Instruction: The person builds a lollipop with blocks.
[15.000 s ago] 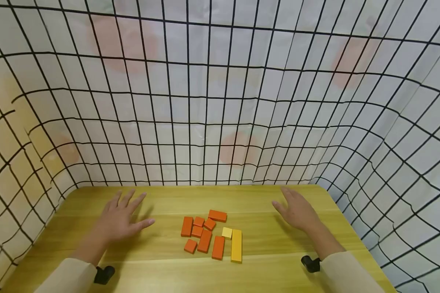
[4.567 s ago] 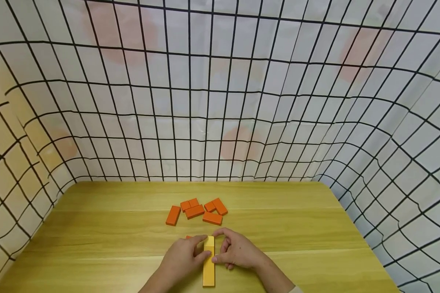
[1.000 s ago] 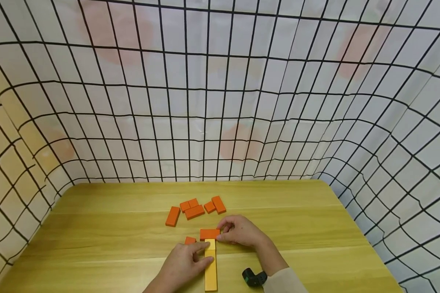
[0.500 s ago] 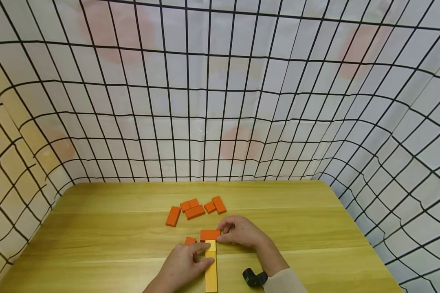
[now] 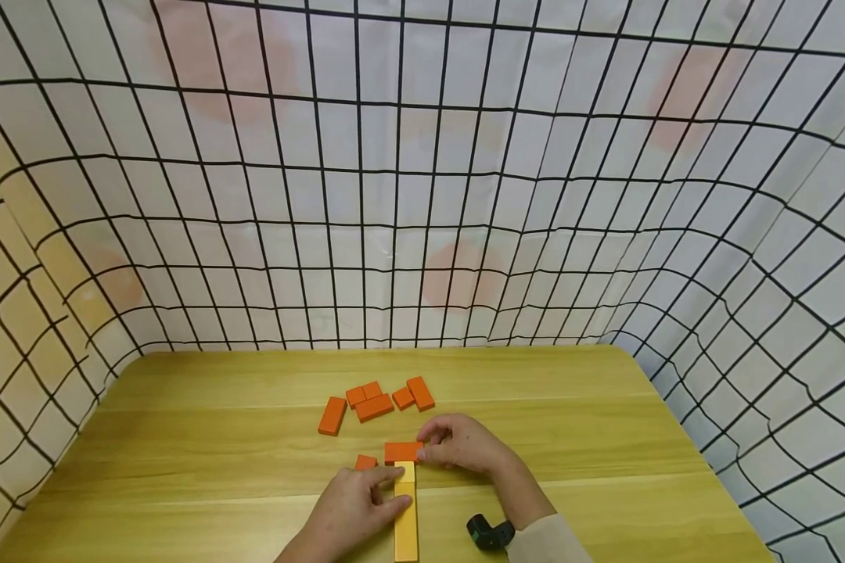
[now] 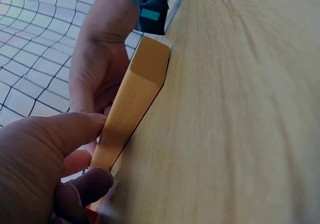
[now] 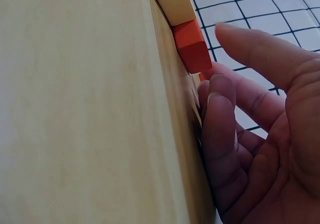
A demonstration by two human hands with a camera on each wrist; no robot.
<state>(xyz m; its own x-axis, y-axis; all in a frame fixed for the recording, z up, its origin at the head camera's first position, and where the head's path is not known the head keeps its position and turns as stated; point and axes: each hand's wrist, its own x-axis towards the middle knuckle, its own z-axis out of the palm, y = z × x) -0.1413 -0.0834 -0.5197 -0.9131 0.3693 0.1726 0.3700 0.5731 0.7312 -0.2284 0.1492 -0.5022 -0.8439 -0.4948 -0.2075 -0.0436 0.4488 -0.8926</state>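
Against the yellow blocks (image 5: pixel 406 522), an orange block (image 5: pixel 401 452) has come crosswise, seemingly forming a T; left hand (image 5: pixel 343 504), thumb and finger parted, touches them; right hand (image 5: pixel 462 446), narrow, is at the orange end, grip unclear.

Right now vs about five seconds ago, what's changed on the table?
One orange bar moved nearer and now lies crosswise at the far end of the small yellow block. The right hand went from the yellow pieces to that bar's right end; whether it grips is unclear. Unchanged: the left hand on the small yellow block and yellow bar; the far orange blocks.
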